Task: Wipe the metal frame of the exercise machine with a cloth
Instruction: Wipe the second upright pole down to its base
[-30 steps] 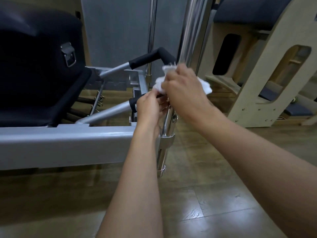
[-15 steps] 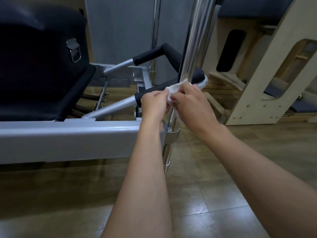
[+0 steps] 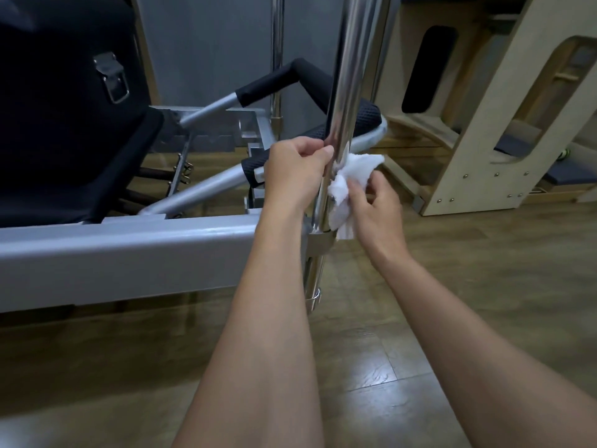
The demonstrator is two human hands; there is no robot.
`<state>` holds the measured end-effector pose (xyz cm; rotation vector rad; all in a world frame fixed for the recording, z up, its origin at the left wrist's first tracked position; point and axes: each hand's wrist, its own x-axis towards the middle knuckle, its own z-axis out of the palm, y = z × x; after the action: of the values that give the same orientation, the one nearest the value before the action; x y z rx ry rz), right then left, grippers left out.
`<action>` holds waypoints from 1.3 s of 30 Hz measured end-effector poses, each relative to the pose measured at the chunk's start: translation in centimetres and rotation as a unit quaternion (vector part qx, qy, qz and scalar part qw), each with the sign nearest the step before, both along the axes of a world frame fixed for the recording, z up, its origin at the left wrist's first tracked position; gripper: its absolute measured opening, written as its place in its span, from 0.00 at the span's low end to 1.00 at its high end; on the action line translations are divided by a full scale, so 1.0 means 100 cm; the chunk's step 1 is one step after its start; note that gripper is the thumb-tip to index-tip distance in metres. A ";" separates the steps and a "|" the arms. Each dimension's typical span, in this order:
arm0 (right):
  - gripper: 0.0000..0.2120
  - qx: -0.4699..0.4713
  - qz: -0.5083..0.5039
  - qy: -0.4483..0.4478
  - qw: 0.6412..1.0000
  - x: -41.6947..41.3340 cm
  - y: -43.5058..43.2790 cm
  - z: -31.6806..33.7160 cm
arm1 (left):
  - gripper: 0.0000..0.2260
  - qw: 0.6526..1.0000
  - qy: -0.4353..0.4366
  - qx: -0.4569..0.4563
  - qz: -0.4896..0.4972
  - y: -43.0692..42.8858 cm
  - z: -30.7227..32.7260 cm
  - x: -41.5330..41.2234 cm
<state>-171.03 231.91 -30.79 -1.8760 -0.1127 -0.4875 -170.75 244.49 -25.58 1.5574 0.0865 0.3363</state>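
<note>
Where the grey frame rail (image 3: 129, 253) ends at its right, a chrome pole (image 3: 347, 92) rises upright past the top of view, held to the rail end by a metal clamp (image 3: 318, 244); a second collar (image 3: 312, 299) sits lower on the pole

Cloth (image 3: 350, 176): white, crumpled, pressed on the pole's right side just above the clamp, its lower edge hanging to clamp level

Right hand (image 3: 376, 202): fingers bent round the cloth, gripping it against the chrome

Left hand (image 3: 295, 171): fingers curled in at the pole's left edge, thumb tip touching the chrome; whether it holds the pole or a hidden cloth end cannot be told

Edges and room: left of the pole is crowded, with the rail end, a black padded footbar (image 3: 281, 80) on silver tubes and a mesh-covered bar (image 3: 368, 118) passing just behind; right of the pole, floor shows through to a pale wooden apparatus (image 3: 468, 176), standing well apart

Further left: black upholstered pad (image 3: 64, 124) with a metal buckle (image 3: 111, 80), above the rail

Surface and room: wood-plank floor (image 3: 403, 367), glossy with light reflections; grey wall (image 3: 210, 43) behind; a thinner chrome rod (image 3: 277, 43) upright before it
</note>
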 end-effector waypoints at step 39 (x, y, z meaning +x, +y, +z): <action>0.04 0.142 -0.061 0.071 0.985 -0.001 -0.002 -0.092 | 0.05 0.992 0.054 0.113 0.000 0.004 -0.056 0.005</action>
<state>-171.15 231.73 -40.00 -1.6360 0.1608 -0.4281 -170.26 244.87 -31.16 1.8010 0.1373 0.2690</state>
